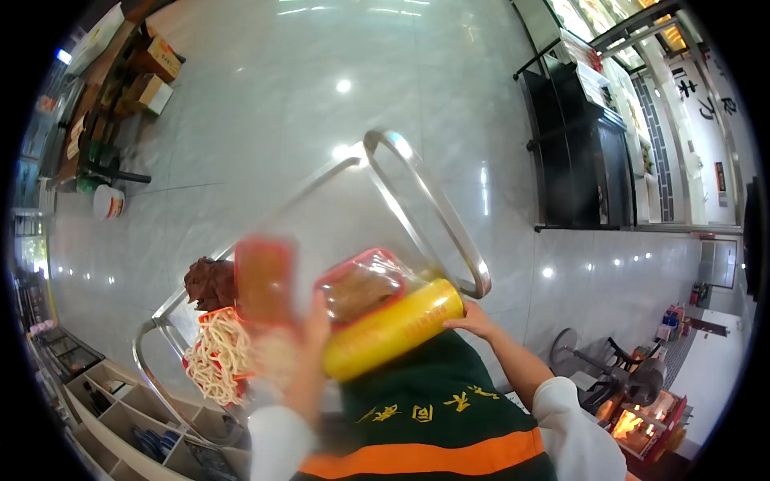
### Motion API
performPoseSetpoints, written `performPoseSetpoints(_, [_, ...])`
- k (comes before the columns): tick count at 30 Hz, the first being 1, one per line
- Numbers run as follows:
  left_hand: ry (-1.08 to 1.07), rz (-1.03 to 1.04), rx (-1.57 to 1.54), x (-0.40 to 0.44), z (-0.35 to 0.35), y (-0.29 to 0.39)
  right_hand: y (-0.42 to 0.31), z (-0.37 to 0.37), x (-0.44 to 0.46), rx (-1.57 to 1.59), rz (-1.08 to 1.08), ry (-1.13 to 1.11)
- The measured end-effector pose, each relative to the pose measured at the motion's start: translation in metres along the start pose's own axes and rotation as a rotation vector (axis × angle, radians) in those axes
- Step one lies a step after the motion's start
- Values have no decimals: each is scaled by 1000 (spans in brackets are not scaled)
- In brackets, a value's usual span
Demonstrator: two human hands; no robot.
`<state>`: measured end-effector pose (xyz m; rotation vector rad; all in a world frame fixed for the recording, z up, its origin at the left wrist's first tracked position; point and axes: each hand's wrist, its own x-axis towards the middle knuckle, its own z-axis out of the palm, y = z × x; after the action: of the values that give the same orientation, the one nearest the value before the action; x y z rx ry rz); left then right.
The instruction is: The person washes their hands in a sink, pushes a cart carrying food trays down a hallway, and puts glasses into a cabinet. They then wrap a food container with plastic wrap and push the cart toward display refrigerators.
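A yellow roll of cling film with red print lies slantwise in front of my dark green apron. My right hand is closed around the roll's right end. Motion smears my left hand, beside the roll's left end and the near edge of a film-covered red tray; its grip cannot be made out. That tray holds something brown under shiny film. To its left is a blurred red tray with brown contents. Pale thick noodles fill another red-edged tray, below a dark brown crumpled heap.
A metal cart with tubular rails surrounds the trays. Compartment shelves stand at lower left. A white bucket and cardboard boxes are at far left, a black counter at upper right, a fan at lower right.
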<state>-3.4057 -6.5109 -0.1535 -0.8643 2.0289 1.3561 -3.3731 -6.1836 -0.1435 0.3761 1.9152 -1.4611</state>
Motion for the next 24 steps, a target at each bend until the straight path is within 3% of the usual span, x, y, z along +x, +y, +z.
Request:
performPoseSetpoints(1, [-6,13,-9,-1,0,-4,0,-2,-1,-134,-111,-75])
performPoseSetpoints(3, [86,-16,177,4,5,-20,-3,-2,-12,-154,-56,-107])
performPoseSetpoints(6, [24,-60,170,-3,15,-27,-5,-2,-28,69,-49,-112])
performPoseSetpoints(9, [96,24,103,-7,38,-61,12,-9,-45,229,36,-100])
performPoseSetpoints(12, [24,48,-84,-26,54,-69,27,-24,-49,233,112,-152])
performPoseSetpoints(14, [5,-102,-304,-49,62,-51,40,-30,-44,145,98,-224])
performPoseSetpoints(18, [71,-198,-342,-54,77,-81,62,-31,-26,86,8,-257])
performPoseSetpoints(19, [74,-200,-337,-55,79,-81,70,-29,-19,105,-33,-263])
performPoseSetpoints(21, [280,-211,-116,-56,81,-79,81,-24,-8,134,-70,-279])
performPoseSetpoints(23, [306,-171,-50,-47,77,-97,83,-21,4,-19,-56,-220])
performPoseSetpoints(24, [376,-133,124,-49,75,-92,89,-15,11,-35,-68,-168])
